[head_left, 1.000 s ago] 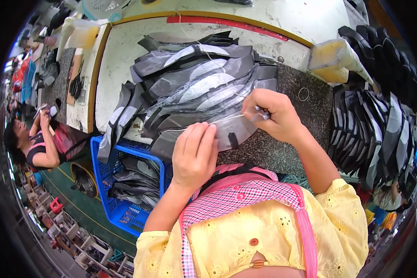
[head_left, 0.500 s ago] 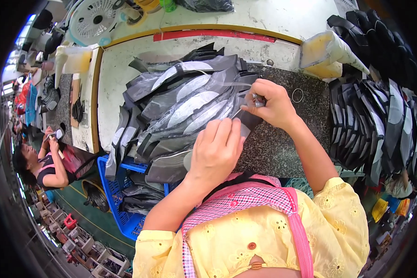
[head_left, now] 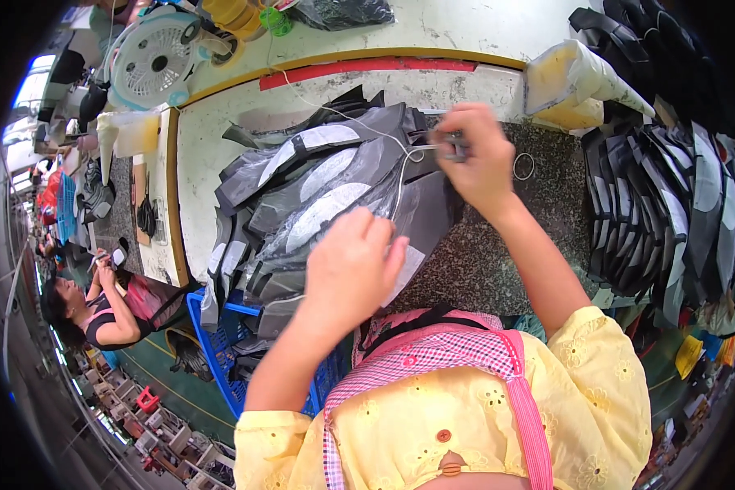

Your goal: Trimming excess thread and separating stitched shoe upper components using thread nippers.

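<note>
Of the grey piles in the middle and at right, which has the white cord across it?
The middle pile: the cord crosses it near the right hand. The right pile shows none.

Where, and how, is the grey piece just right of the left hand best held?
Probably grip the grey piece by its right edge, coming from the right: that edge reaches over the speckled slab, while the left hand and white cord crowd its left side.

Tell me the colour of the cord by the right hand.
The cord is white, clearest in the head view.
</note>
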### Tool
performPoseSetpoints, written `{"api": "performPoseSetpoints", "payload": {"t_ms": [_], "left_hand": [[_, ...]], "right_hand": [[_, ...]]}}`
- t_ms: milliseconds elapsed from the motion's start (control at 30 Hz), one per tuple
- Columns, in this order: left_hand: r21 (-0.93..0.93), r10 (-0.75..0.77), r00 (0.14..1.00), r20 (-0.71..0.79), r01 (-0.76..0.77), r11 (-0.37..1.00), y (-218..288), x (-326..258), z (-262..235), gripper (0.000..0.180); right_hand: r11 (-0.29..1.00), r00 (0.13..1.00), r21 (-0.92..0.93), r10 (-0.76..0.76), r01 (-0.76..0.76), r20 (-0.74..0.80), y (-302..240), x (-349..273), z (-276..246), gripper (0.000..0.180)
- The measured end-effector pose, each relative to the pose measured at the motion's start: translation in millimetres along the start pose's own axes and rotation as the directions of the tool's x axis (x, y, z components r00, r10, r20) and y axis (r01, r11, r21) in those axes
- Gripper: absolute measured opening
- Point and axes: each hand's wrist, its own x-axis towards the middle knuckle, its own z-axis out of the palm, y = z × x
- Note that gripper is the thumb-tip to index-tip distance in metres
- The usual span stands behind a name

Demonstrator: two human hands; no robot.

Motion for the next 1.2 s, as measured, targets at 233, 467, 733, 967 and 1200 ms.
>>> {"api": "performPoseSetpoints", "payload": {"t_ms": [233, 467, 733, 967, 1200], "left_hand": [[-0.033, -0.019, 0.974, 0.224, 0.027, 0.999, -44.6, 97.2, 3.6, 0.028], [0.191, -0.111, 0.932, 0.345, 0.046, 0.981, -35.3, 119.8, 28.3, 0.031], [0.127, -0.034, 0.954, 0.297, -0.004, 0.992, -38.1, 114.7, 18.1, 0.027], [0.014, 0.095, 0.986, -0.135, -0.094, 0.996, -39.0, 99.7, 14.2, 0.025], [-0.267, 0.215, 0.971, -0.101, -0.235, 0.935, 34.8, 28.5, -29.1, 0.014]], "right_hand": [[0.915, 0.812, -0.008, 0.363, -0.404, 0.457, -34.1, -31.8, -39.2, 0.033], [0.851, 0.704, -0.130, 0.498, -0.509, 0.506, -18.5, -32.7, -29.6, 0.025], [0.733, 0.555, -0.001, 0.516, -0.681, 0.653, -1.3, -24.9, -13.3, 0.026], [0.793, 0.779, 0.125, 0.533, -0.596, 0.330, 20.8, -20.5, -32.0, 0.016], [0.297, 0.691, 0.678, -0.074, -0.673, 0.719, -45.8, 16.8, -39.4, 0.069]]}}
